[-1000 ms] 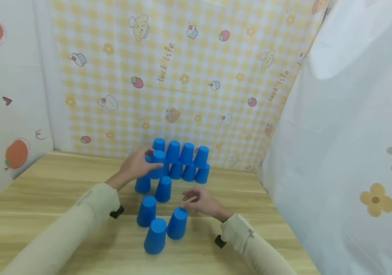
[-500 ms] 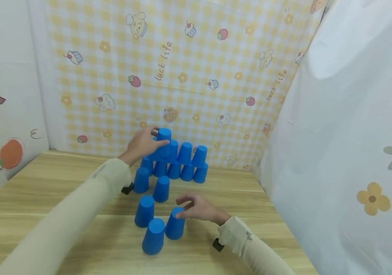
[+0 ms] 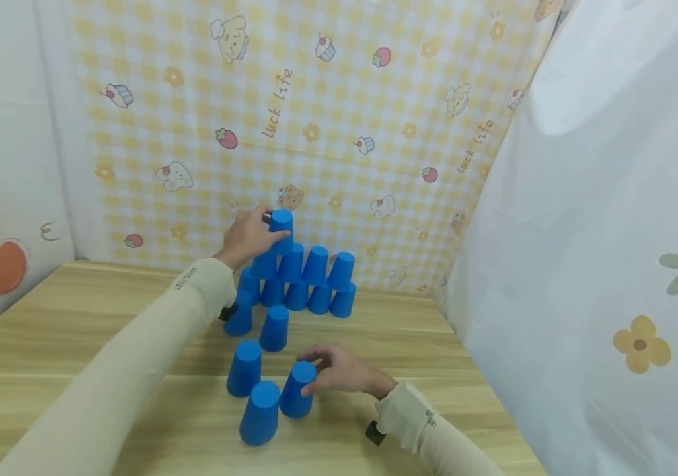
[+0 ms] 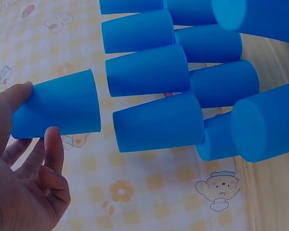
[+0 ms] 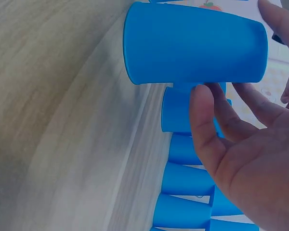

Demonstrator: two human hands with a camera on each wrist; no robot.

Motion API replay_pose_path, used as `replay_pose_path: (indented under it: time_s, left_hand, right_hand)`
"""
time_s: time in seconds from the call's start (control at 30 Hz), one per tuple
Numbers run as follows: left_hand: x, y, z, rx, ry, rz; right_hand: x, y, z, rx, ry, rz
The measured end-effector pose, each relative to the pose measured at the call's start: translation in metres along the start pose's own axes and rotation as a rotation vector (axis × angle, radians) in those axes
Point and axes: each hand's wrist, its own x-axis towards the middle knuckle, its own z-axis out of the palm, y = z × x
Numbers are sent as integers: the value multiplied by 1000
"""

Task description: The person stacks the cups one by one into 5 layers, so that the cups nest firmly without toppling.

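Note:
My left hand [image 3: 248, 236] holds an upside-down blue cup [image 3: 282, 230] near its narrow end, above the left part of a two-tier cup wall. In the left wrist view, a gap separates this held cup [image 4: 58, 106] from the nearest upper-tier cup [image 4: 156, 122]. Close to the front, my right hand [image 3: 341, 371] curves round another upside-down blue cup [image 3: 297, 390] standing on the table, thumb on the near side. In the right wrist view, fingers reach behind this cup [image 5: 197, 45]; how firmly they press is unclear.
Lower-tier cups [image 3: 319, 299] stand along the back by the checked cloth [image 3: 315, 165]. Single cups stand in front of them: a left cup [image 3: 238, 314], a middle cup [image 3: 274, 328], and two nearer ones [image 3: 244, 369]. A white cloth [image 3: 583, 231] borders the wooden table [image 3: 404, 344].
My left hand has lifted its cup up and back, over the upper tier. My right hand has come down and left, from beside the front cup to around it.

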Motion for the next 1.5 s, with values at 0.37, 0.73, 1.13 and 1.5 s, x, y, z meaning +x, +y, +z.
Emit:
replay_pose_path:
  time_s: [0.37, 0.73, 1.13, 1.5]
  left_hand:
    - [12, -12, 8, 33, 40, -5]
    - [19, -13, 18, 22, 14, -20]
    - [18, -21, 23, 76, -35, 13]
    - [7, -43, 17, 127, -61, -11]
  right_hand:
    - [3, 8, 2, -44, 0, -49]
    - [0, 11, 3, -45, -10, -93]
    - [3, 8, 1, -72, -8, -107]
    - [2, 12, 1, -67, 11, -118]
